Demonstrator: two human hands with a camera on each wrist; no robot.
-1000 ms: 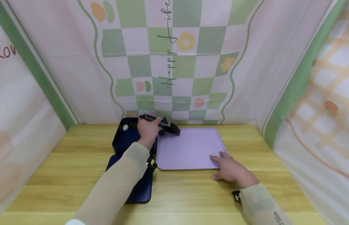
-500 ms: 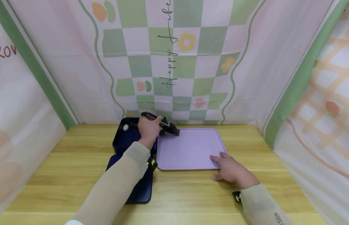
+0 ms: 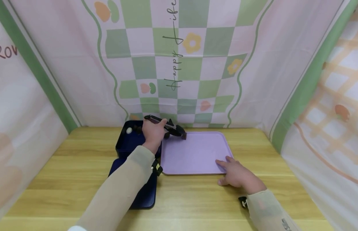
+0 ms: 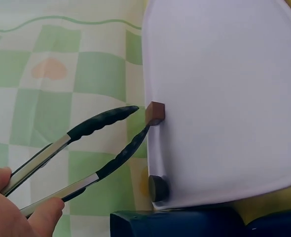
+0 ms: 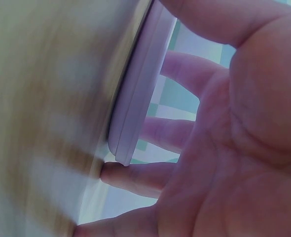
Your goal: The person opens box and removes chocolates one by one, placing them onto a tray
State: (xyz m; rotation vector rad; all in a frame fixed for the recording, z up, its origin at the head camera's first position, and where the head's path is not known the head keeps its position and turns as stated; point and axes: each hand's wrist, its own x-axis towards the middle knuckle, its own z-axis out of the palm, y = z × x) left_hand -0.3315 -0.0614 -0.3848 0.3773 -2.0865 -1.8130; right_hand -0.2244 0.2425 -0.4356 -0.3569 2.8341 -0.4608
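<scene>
My left hand (image 3: 153,132) grips a pair of tongs (image 3: 174,130) with black wavy tips and metal arms. In the left wrist view the tips of the tongs (image 4: 98,122) stand apart. A small brown cube (image 4: 155,113) sits at the far rim of the lilac tray (image 3: 196,155); the lower tip meets its near corner, the upper tip is apart from it. A dark round piece (image 4: 158,189) lies in the tray's far left corner. My right hand (image 3: 236,173) rests with spread fingers on the tray's near right corner; its fingers (image 5: 180,69) reach over the rim.
Left of the tray stands a navy box (image 3: 125,146) holding a white round piece (image 3: 129,130) and dark pieces (image 3: 137,129). A navy lid (image 3: 144,195) lies before it, partly under the left forearm. A patterned cloth (image 3: 190,86) hangs behind the wooden table (image 3: 196,202).
The tongs have shifted slightly, and the brown cube shows more plainly beyond their tips than a second ago. My right hand stays on the tray corner.
</scene>
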